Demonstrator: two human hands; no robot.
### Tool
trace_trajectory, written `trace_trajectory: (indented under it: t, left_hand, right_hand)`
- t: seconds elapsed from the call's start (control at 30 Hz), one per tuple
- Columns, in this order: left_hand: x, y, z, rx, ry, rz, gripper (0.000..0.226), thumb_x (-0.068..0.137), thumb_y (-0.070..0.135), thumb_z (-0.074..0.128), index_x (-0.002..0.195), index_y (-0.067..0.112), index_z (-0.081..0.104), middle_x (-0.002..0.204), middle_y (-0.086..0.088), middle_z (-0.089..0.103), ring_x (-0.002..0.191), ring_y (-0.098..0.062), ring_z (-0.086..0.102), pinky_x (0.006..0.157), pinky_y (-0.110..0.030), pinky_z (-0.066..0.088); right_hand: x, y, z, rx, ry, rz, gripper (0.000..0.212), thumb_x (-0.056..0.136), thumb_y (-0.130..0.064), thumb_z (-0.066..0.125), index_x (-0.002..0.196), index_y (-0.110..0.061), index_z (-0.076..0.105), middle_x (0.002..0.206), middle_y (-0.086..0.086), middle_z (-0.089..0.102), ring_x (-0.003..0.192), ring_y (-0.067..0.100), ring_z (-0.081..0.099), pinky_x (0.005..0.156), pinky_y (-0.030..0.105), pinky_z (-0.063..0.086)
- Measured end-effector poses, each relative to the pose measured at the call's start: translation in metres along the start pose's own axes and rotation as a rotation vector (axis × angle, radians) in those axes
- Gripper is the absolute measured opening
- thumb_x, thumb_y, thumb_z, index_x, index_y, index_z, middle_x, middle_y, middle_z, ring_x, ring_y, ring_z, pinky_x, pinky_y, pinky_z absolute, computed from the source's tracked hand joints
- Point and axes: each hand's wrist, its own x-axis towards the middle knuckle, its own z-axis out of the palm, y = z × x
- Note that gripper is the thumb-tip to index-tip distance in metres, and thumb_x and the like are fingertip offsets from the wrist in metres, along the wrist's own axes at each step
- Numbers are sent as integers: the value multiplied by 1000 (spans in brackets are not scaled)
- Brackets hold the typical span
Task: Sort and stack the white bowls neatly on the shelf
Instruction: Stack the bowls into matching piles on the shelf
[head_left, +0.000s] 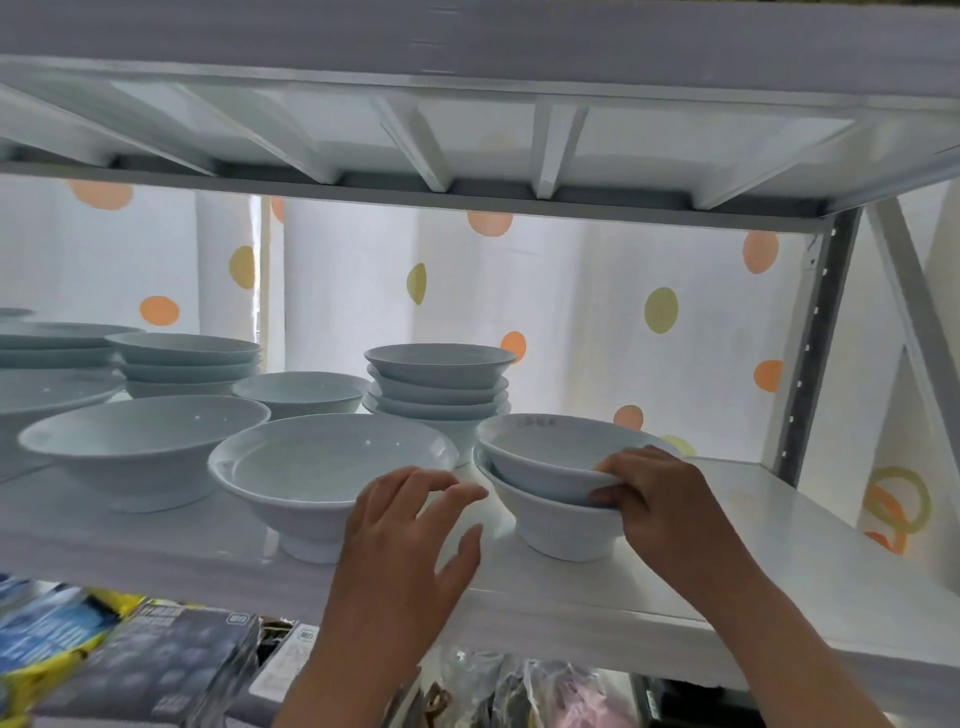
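**Two bowls nested at the shelf's right front**

- Nearest you, under the shelf (779, 545): dark and yellow packages (145, 649), blurred, print unreadable.
- Your left grip (410, 525) is raised at the shelf's front edge. Its fingers are relaxed and spread, and it holds nothing. It overlaps the right side of the wide bowl (311, 467); you cannot tell whether it touches.
- Your right grip (660, 493) pinches the near right rim of the top bowl (545, 457), fingers over the rim and thumb on the outer wall.
- The top bowl sits inside the lower bowl (556, 525), tilted slightly, not seated level. The lower bowl stands on its foot on the shelf, just right of the wide bowl.
- Further left in the front row is a second wide bowl (140, 441), upright and standing apart.
- Middle row: a single bowl (298, 392) sits behind the two wide ones.
- Back row: a bowl stack (439, 384) behind the nested pair, a left stack (187, 364), and plates (52, 343) at the far left edge.
- Behind all of it hangs a white curtain (597, 312) with orange and green dots, backlit.
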Motion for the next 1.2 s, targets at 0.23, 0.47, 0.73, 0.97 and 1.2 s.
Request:
trace_trajectory:
  t: [0.23,0.47,0.73,0.97,1.2]
  left_hand:
    - [-4,-6,-14,210,4,-33,26,78,38,57,101,30,67,99,8,65,101,-21,56,95,-40,31]
    - [2,-6,-25,270,-61,-95,32,77,43,52,103,32,65,97,7,67,99,-23,60,92,-38,30]
    - [-14,-44,-70,184,-51,-118,31,84,44,48,108,32,63,104,10,65,105,-19,57,95,-32,28]
    - [-17,-119,-127,33,33,-92,33,87,42,46,116,32,57,110,10,63,109,-13,53,98,-28,27]
    - [-27,-210,-165,-15,57,-82,32,82,39,50,113,33,57,106,12,61,106,-12,51,98,-25,28]
  right_hand:
    - [-1,-6,-13,-66,-279,62,52,71,12,49,110,-17,65,99,-1,62,97,16,48,90,30,42]
    - [5,-51,5,27,-54,-48,39,78,-17,50,114,-12,65,111,-1,65,105,15,54,96,26,40]
    - [16,-121,41,147,-121,-137,60,67,-10,39,124,-18,58,120,-4,58,118,13,47,102,29,42]
    - [8,-204,97,76,-104,20,47,73,-24,55,120,-28,58,123,-9,54,119,11,44,108,33,36]
    - [18,-240,142,-253,40,136,38,72,-51,44,97,-34,66,100,-10,67,99,20,61,105,43,20]
